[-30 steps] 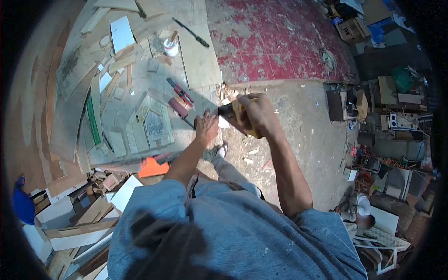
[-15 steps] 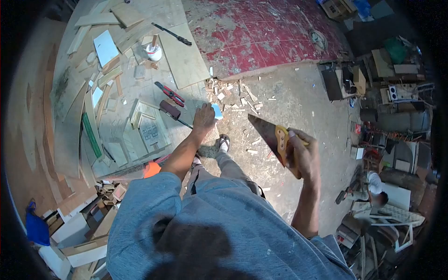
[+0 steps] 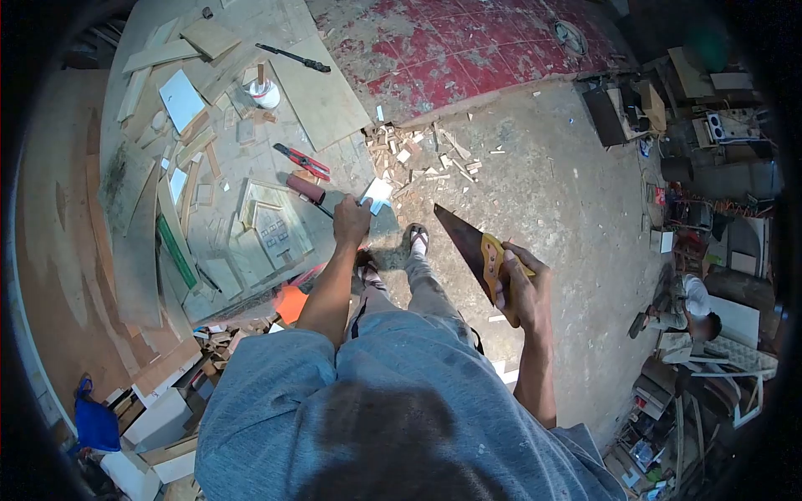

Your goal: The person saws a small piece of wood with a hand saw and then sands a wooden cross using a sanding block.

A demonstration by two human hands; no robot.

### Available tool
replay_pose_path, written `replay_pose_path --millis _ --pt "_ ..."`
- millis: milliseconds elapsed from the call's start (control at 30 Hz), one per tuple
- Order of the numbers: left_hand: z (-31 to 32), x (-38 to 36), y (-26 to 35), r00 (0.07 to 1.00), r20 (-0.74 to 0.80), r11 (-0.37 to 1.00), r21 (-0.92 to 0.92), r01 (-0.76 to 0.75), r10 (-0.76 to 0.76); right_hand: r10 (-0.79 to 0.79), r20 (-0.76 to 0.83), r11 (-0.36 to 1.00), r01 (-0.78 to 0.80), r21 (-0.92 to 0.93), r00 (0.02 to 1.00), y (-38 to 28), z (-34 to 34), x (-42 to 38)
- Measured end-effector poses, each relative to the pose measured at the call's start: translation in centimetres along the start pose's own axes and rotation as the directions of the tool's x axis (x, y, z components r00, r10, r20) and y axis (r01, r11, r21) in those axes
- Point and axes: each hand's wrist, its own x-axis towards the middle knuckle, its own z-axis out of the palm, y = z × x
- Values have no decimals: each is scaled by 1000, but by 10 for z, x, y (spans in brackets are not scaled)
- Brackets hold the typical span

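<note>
My right hand (image 3: 525, 288) is closed around the yellow handle of a handsaw (image 3: 464, 242). The saw's dark blade points up and left, over the floor, apart from the workbench. At the bench's near right corner, my left hand (image 3: 351, 221) is closed on a small white board piece (image 3: 378, 194), which juts out past the fingers, part of it tinted blue. Just left of that hand lie a brown cylindrical roller-like tool (image 3: 306, 188) and red-handled pliers (image 3: 302, 161). A house-shaped wooden frame (image 3: 269, 221) rests on the bench nearby.
Wood offcuts (image 3: 405, 154) are scattered on the floor beyond the bench (image 3: 334, 171). A white tub (image 3: 264, 93), a plywood sheet (image 3: 322, 96) and a black bar tool (image 3: 292, 57) lie on the bench. Another person (image 3: 693, 305) sits at the right among stacked furniture.
The view has shifted. My left hand has drawn back toward me, and more of the white piece shows past its fingers. The saw stays in my right hand, slightly turned.
</note>
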Motion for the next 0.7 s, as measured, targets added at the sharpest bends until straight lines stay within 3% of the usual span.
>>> replay_pose_path --millis 133,167,200,233,300,433,500,700 --pt "3 -1 -11 999 -8 999 24 -49 49 -34 1 999 34 -14 999 5 7 -2" --pt "2 3 -15 953 -55 955 38 -295 297 -25 25 1000 25 4 999 8 9 -2" --pt "-3 4 -14 845 -96 850 64 -523 527 -18 49 1000 17 22 999 11 11 -2" --pt "-6 1 -12 844 -96 850 65 -523 527 -18 49 1000 17 23 999 14 14 -3" --pt "-13 -2 -4 792 171 785 119 -608 587 -54 50 998 54 13 997 19 21 -5" --pt "17 -4 -23 749 71 744 86 -662 658 -70 39 996 68 49 997 26 36 -9" --pt "21 -10 -20 821 115 801 180 -571 560 -105 15 993 104 62 994 34 49 -8" --pt "0 -10 10 854 102 785 352 -510 509 -133 13 989 131 69 991 46 74 -16"
